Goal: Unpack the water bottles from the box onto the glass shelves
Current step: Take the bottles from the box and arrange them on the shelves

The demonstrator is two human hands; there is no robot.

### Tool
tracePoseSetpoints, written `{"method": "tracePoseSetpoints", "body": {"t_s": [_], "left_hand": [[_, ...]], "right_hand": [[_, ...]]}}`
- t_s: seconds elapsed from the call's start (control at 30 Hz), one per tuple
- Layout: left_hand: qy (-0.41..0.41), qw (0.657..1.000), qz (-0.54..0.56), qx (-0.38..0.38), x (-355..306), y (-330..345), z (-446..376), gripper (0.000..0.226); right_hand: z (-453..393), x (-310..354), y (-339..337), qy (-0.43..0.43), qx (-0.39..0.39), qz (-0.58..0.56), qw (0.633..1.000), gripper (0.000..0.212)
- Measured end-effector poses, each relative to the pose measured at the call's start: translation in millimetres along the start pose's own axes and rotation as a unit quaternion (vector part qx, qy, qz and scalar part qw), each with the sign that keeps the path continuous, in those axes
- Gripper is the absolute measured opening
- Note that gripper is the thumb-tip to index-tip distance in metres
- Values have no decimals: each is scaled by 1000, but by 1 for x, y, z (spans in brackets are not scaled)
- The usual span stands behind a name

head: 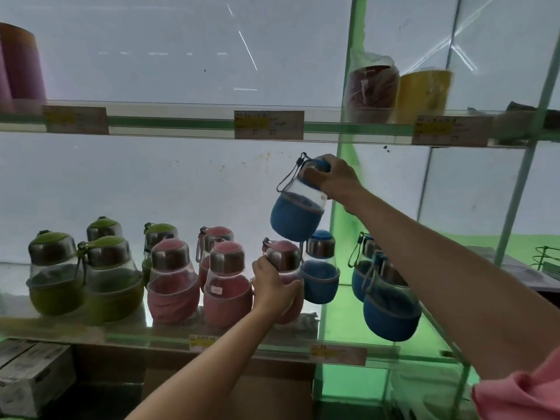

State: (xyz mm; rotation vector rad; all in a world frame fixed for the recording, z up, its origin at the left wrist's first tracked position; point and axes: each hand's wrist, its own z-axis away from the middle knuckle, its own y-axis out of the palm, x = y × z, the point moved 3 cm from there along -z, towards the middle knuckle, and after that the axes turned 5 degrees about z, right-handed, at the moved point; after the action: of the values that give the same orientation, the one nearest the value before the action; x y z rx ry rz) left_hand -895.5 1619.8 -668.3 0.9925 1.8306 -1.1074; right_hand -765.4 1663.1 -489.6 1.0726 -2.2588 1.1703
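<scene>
Right grip point(331, 177) clutches a blue bottle point(298, 207) by its cap, aloft; left grip point(274, 287) wraps a pink bottle point(285, 268) on the glass shelf point(127, 336), hemmed between pink bottles point(227, 283) and another blue one point(321, 268).

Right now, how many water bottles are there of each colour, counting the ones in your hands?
Green bottles: 4
Pink bottles: 4, one in the left hand
Blue bottles: 4, one in the right hand
Total: 12

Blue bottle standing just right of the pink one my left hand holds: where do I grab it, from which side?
Grip the blue bottle by its steel neck under the cap, coming from above. The left hand and pink bottle crowd its left, and the neck is narrower than the sleeved belly.
</scene>
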Motion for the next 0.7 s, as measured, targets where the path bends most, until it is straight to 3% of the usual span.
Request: {"method": "tracePoseSetpoints", "body": {"t_s": [0.37,0.7], "left_hand": [[-58,998,-8,-26,3,12,-45,73],[-103,994,-14,-24,8,18,-54,85]], "right_hand": [[78,-41,-19,-30,215,155,964,41],[102,-67,5,-43,243,152,957,47]]}}
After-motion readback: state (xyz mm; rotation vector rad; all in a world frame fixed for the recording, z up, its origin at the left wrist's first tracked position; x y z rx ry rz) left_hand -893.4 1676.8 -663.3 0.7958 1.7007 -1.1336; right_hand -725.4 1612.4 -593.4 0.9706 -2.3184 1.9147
